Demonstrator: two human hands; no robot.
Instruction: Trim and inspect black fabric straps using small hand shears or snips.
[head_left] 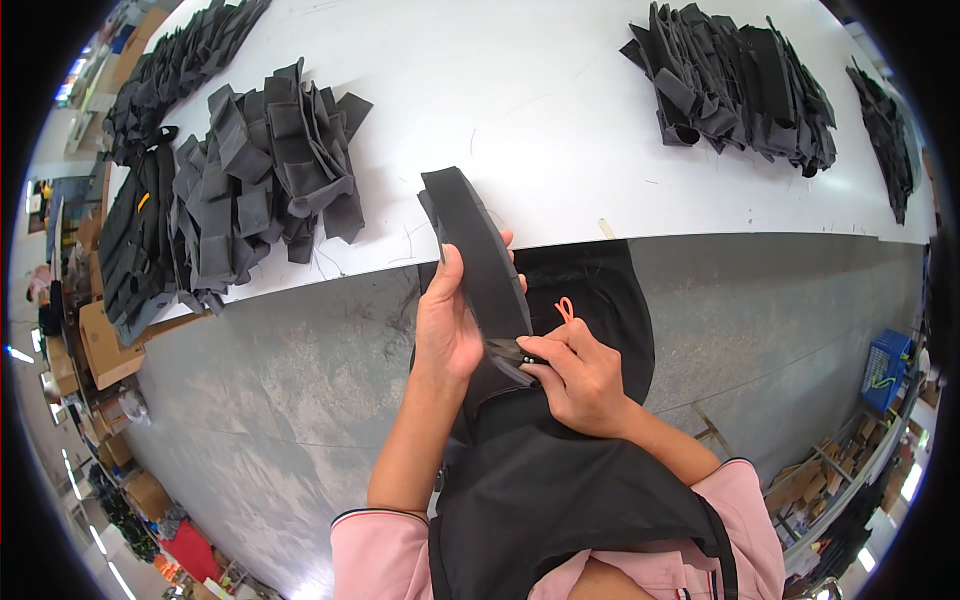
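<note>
In front of my body, my left hand (450,315) is closed round a folded dark grey and black fabric strip (472,245), its thumb on the near side and fingertips behind the far edge. The strip slants upward, its top end over the table edge. My right hand (582,375) pinches a small pair of thread snips (508,350) at the strip's lower end. Most of their handle is hidden in my fingers. An orange cord loop (566,310) sticks up from the same hand. Below, a black apron (560,480) covers my front and lap.
A white table (500,110) spans the far side. On it lie a heap of similar grey strips (265,165) at left, another pile (735,90) at right, and black fabric pieces (140,235) near the left edge. A cardboard box (108,345) and blue crate (886,368) stand beyond.
</note>
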